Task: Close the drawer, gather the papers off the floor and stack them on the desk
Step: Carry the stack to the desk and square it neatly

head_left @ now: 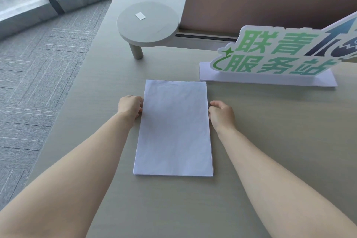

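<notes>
We have one stack of white, slightly crumpled paper sheets (172,127) lying flat on the pale grey-green wooden desk (270,141), nearer its left edge than its right and just in front of the standing green-and-white cut-out sign (270,58). How many sheets it holds we cannot tell. Our left hand (130,106) touches the stack's left long edge with fingers curled against it; our right hand (221,114) sits at the right long edge, fingers loosely curled, and whether they touch the paper is unclear. To square the stack well, we judge we should press both long edges inward evenly, then tap the short ends flush. We count two hands, one sign and one round raised grey shelf (147,23) toward the desk's far left corner. The drawer is out of view.
</notes>
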### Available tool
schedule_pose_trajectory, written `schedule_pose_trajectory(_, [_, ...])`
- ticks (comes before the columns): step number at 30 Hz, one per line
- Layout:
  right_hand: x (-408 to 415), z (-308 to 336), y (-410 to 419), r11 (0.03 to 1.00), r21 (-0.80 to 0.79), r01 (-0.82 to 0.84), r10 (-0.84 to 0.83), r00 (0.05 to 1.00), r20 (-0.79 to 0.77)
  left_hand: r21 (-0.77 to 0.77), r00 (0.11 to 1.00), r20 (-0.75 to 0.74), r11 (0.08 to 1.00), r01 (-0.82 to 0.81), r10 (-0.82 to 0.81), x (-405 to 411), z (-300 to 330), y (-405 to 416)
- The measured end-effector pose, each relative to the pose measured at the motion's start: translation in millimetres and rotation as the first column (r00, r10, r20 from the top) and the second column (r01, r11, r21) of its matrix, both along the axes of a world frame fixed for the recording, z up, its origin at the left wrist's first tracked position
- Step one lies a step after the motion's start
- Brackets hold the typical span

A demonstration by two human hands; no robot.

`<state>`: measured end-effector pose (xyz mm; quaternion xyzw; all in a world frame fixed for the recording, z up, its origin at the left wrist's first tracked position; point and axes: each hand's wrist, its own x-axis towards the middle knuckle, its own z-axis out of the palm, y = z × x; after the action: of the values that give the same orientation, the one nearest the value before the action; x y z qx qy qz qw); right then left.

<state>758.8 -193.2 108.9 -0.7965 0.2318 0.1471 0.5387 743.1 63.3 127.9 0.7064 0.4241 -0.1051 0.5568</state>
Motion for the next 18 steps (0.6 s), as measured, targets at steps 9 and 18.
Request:
schedule_pose_trajectory(9, [-27.7,13.0,-6.7,0.896,-0.426,-0.128,0.156,0.987,0.032,0.365,0.994,-0.064,0.925,0.108,-0.091,-37.7,-6.3,-10.6])
schedule_pose_trajectory(18, [-36.9,20.3,-5.5,0.918,-0.364,-0.154,0.172,0.985,0.018,0.300,0.995,-0.019,0.949,0.095,-0.094,-52.3,-1.0,-12.6])
